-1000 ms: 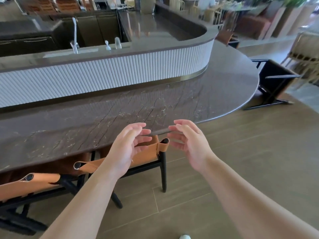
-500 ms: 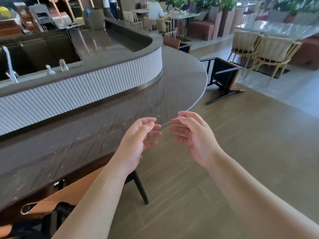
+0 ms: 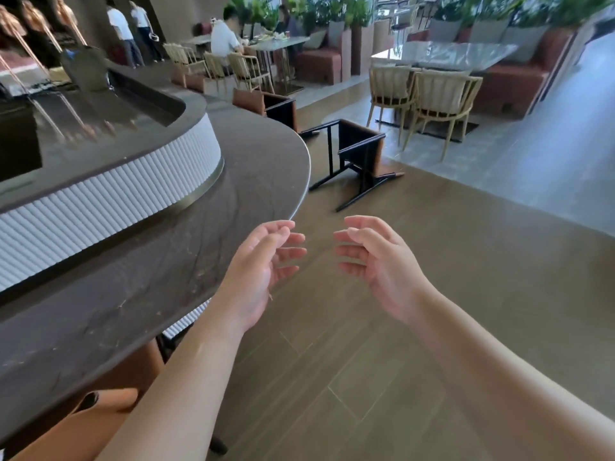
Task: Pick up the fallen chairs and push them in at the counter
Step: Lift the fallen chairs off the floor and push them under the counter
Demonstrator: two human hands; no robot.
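Both hands are empty: the left hand (image 3: 263, 267) and the right hand (image 3: 379, 261) are held out with fingers loosely curled, released, palms facing each other. The fallen chair (image 3: 357, 158) lies on its side on the floor just past the rounded end of the tabletop (image 3: 233, 201), well ahead of the hands. If it is lifted by one thin black leg, it could twist and knock the tabletop's edge. A dark frame and a brown seat are seen.

Restaurant: curved bar counter (image 3: 233, 181), dining tables (image 3: 459, 54), seated diners (image 3: 223, 38), banquette sofas (image 3: 519, 81).
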